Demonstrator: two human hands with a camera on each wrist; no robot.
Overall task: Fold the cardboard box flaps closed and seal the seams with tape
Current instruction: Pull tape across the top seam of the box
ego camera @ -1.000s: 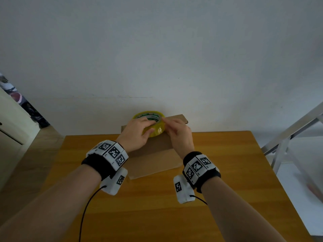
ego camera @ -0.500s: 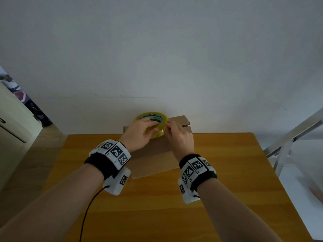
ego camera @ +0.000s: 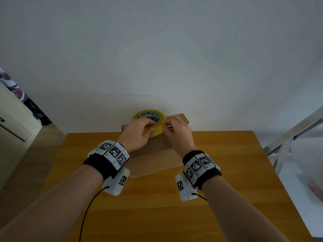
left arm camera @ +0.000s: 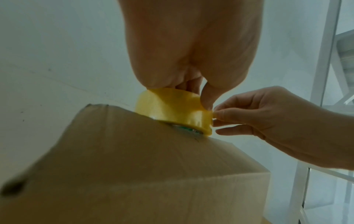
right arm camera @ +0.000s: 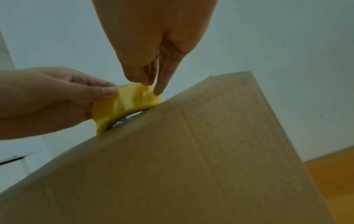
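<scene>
A closed brown cardboard box stands on the wooden table. On its far top edge rests a yellow tape roll, tilted. My left hand grips the roll from the left, thumb on its near face. My right hand pinches at the roll's outer layer on the right side. In the left wrist view the right hand's fingertips meet the tape roll at its rim, above the box. In the right wrist view the fingertips press the tape roll. No loose strip shows.
A grey wall rises just behind the box. A white metal frame stands off the table's right side, and a pale cabinet to the left. Bare tabletop lies in front of the box and on both sides.
The right wrist has rolled and its fingertips have closed in on the roll's right side. The left hand keeps its grip, and the roll has barely shifted.
</scene>
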